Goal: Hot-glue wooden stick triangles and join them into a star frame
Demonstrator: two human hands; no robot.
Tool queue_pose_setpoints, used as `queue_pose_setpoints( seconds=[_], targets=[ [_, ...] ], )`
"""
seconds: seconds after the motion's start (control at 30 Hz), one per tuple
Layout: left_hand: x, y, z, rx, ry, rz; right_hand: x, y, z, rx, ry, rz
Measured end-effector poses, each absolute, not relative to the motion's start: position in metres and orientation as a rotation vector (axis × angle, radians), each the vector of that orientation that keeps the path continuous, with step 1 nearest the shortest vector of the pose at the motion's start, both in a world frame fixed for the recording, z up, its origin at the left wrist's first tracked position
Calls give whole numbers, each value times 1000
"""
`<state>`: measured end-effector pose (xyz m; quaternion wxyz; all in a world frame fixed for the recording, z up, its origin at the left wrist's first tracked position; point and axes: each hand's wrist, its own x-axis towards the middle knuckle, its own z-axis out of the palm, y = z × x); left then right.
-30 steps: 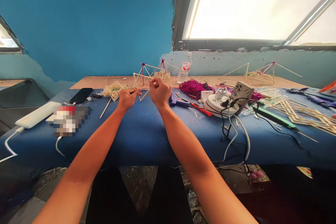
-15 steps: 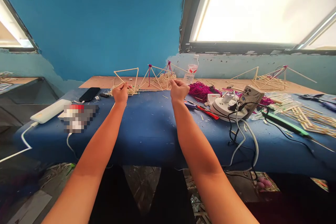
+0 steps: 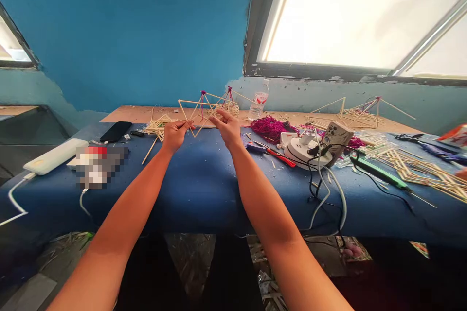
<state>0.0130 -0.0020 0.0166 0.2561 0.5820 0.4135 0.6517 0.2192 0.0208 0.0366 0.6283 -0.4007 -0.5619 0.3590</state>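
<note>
Mid-picture over the worktop (image 3: 204,180), the stick frame (image 3: 195,102) is seemingly being steadied or adjusted. The left hand (image 3: 174,135) pinches its left side; the right hand (image 3: 229,127) is at its right end, grip unclear. The next move calls for light pressure.

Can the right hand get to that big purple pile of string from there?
Probably yes: the purple pile of string lies just right of the right hand, with nothing tall between them. The bottle stands farther back.
</note>
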Motion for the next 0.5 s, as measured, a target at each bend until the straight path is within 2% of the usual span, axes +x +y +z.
queue_pose_setpoints(
  seconds=[0.23,0.5],
  targets=[
    [14,-3,19,1555,1146,1778,212,17,34,-936,-1287,891],
    [7,-6,23,1350,1248,1909,226,24,41,-893,-1014,861]
  ],
)
